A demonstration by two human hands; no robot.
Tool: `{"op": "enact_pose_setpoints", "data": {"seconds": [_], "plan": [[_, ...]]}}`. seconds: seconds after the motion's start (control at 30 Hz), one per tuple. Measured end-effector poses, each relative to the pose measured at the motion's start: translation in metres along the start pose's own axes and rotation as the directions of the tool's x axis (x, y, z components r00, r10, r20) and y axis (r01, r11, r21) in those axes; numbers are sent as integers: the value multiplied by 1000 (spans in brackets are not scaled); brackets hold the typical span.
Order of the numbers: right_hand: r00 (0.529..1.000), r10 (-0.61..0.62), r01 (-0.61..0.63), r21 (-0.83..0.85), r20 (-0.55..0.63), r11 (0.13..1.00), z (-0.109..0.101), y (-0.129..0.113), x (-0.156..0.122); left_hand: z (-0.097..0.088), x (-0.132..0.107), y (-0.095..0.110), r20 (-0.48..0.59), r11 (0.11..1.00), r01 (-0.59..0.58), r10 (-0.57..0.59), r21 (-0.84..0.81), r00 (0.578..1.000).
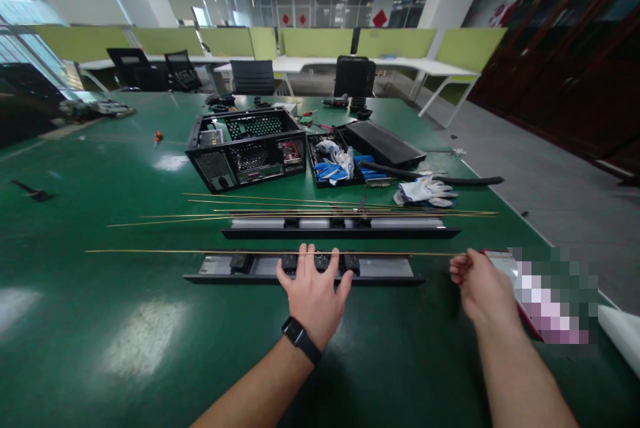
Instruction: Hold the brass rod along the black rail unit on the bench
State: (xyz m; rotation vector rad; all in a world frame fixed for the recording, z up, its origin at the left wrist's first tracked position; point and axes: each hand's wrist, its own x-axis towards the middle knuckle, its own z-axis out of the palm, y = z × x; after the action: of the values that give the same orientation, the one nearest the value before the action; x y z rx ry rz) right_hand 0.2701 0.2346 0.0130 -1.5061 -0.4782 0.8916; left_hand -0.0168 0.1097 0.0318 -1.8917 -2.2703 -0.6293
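My left hand (314,289), with a black watch on the wrist, lies on the near black rail assembly (390,269), fingers spread over its black blocks. A long thin brass rod (175,252) runs across above that rail. My right hand (475,280) pinches the rod's right end. A second rail assembly (400,228) lies just beyond, with several more brass rods (225,213) along it.
An open black computer case (245,147) stands behind the rails. Beside it are a black tray with blue-white gloves (336,163), a black panel (383,143), a black hose (450,179) and white gloves (425,191). The green table's right edge (505,200) is close. Office chairs stand at the back.
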Motion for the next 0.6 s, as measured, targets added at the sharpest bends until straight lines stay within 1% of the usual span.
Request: {"op": "enact_pose_setpoints", "data": {"seconds": [0.07, 0.1, 0.2, 0.3, 0.37, 0.47, 0.53, 0.6], "plan": [[1000, -4, 4, -14, 14, 1000, 1, 1, -3, 0, 0, 0, 2, 1000, 0, 0, -2, 1000], [999, -5, 6, -27, 41, 1000, 2, 1, -6, 0, 0, 0, 3, 1000, 1, -1, -3, 1000], [985, 13, 1, -81, 171, 997, 8, 4, -20, 0, 0, 0, 9, 1000, 1, -1, -6, 1000], [956, 31, 14, -151, 291, 988, 16, 8, -37, 1, 0, 0, 14, 1000, 0, 0, -8, 1000], [931, 4, 70, -190, 365, 979, 20, 11, -46, 1, 0, 0, 13, 1000, 0, 1, -10, 1000], [878, -63, 189, -223, 474, 956, 24, 14, -56, 2, 0, 0, -3, 1000, 5, -5, -11, 1000], [850, -83, 242, -246, 521, 938, 25, 14, -60, 2, 0, 0, -12, 1000, 7, -7, -11, 1000], [834, -83, 268, -268, 546, 926, 25, 12, -62, 2, 0, 0, -14, 1000, 5, -5, -12, 1000]]}}
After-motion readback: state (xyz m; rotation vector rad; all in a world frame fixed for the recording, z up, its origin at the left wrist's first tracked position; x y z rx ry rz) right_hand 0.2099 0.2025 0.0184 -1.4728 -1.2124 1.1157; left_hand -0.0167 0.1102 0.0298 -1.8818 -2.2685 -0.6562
